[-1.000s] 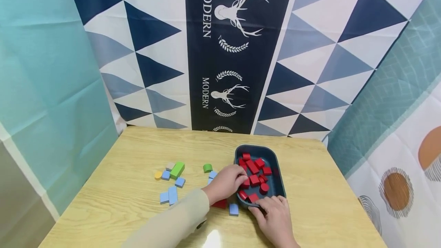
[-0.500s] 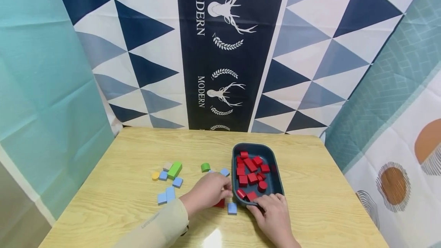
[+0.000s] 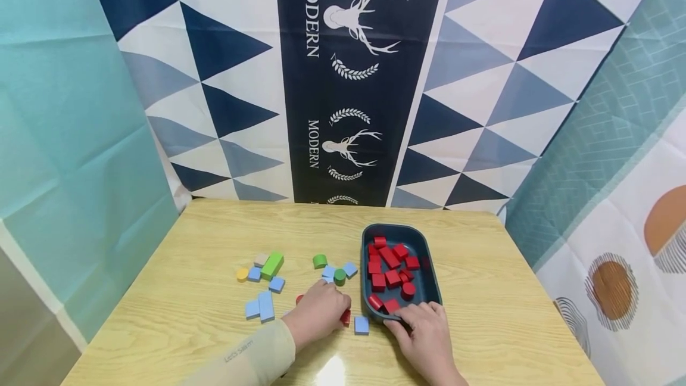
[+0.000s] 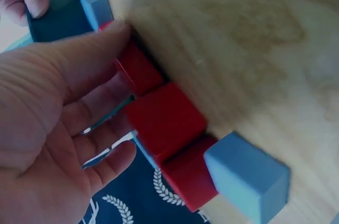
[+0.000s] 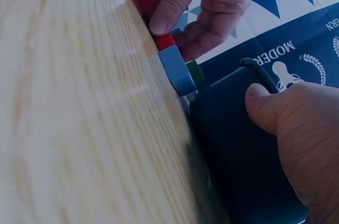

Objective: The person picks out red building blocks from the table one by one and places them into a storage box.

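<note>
My left hand (image 3: 318,313) is down at the table left of a dark blue plastic box (image 3: 427,283). In the left wrist view, its thumb and fingers pinch a small red block (image 4: 140,68); more red blocks (image 4: 167,121) lie beside it. The head view leaves most of these red blocks hidden behind the hand. At the box's near edge my right hand (image 3: 426,335) grips the rim, its thumb (image 5: 259,99) on the outer wall. Several red blocks (image 3: 393,278) of mixed shapes lie inside the box. A blue block (image 3: 361,325) sits between my hands.
Beyond my left hand stand a green cylinder (image 3: 340,277), a green arched block (image 3: 320,261) and blue blocks (image 3: 350,269). Farther left lie a long green block (image 3: 273,265), a yellow round block (image 3: 242,274) and several blue blocks (image 3: 266,306). A patterned curtain (image 3: 343,76) hangs behind the table.
My left hand has moved from over the box left and toward me, down to the red blocks on the table. The right hand stays on the box's rim.
</note>
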A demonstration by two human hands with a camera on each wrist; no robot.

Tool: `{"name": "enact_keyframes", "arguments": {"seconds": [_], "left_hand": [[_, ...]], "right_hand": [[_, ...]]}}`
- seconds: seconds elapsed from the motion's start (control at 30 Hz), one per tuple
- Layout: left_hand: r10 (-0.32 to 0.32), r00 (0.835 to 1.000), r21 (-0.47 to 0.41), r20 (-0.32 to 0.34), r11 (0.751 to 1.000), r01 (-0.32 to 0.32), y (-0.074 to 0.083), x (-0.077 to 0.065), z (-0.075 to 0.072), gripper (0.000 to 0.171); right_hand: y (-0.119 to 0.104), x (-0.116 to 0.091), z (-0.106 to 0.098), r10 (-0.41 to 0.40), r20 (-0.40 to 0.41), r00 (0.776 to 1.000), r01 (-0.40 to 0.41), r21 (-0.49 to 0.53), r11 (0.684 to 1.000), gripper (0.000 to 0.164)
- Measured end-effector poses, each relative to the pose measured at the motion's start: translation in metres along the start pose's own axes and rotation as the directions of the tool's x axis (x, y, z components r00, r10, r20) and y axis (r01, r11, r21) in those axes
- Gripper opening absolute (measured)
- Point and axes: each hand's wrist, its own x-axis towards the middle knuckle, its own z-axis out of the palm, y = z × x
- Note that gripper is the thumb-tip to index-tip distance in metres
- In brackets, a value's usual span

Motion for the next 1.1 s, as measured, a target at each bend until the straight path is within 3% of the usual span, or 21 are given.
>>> {"name": "enact_keyframes", "arguments": {"seconds": [0.1,0.3,0.43,0.53,0.63,0.8,0.93,1.1], "left_hand": [[-0.01,1.0,-0.02,-0.02,1.0,0.009,-0.003,0.003,-0.011,0.022],[-0.065,0.989,-0.012,-0.13,0.998,0.064,-0.006,0.017,-0.047,0.023],[-0.031,0.996,0.052,-0.089,0.998,0.036,0.002,0.041,-0.061,0.031],[0.043,0.999,0.197,-0.019,0.98,-0.039,0.01,0.058,-0.061,0.024],[0.067,0.996,0.313,0.061,0.946,-0.083,0.018,0.072,-0.056,0.015],[0.03,0.986,0.335,0.165,0.939,-0.085,0.032,0.09,-0.05,0.014],[-0.004,0.983,0.336,0.184,0.94,-0.059,0.035,0.098,-0.041,0.017],[-0.008,0.992,0.353,0.122,0.935,-0.036,0.029,0.108,-0.024,0.031]], "right_hand": [[0.001,0.0,-0.001,-0.004,-0.008,1.0,0.004,-0.002,1.0,0.016],[0.001,0.002,-0.003,-0.028,-0.035,0.999,0.028,0.004,1.0,0.016],[0.001,0.002,-0.005,-0.04,-0.057,0.998,0.041,0.005,0.999,0.016],[0.0,0.001,-0.003,-0.05,-0.059,0.997,0.05,0.006,0.999,0.016],[-0.001,-0.001,-0.001,-0.053,-0.053,0.997,0.054,0.017,0.998,0.016],[-0.002,-0.002,0.002,-0.059,-0.069,0.996,0.062,0.033,0.998,0.017],[-0.001,-0.001,0.002,-0.065,-0.071,0.995,0.068,0.032,0.997,0.018],[0.0,0.0,0.001,-0.061,-0.064,0.996,0.063,0.033,0.997,0.017]]}}
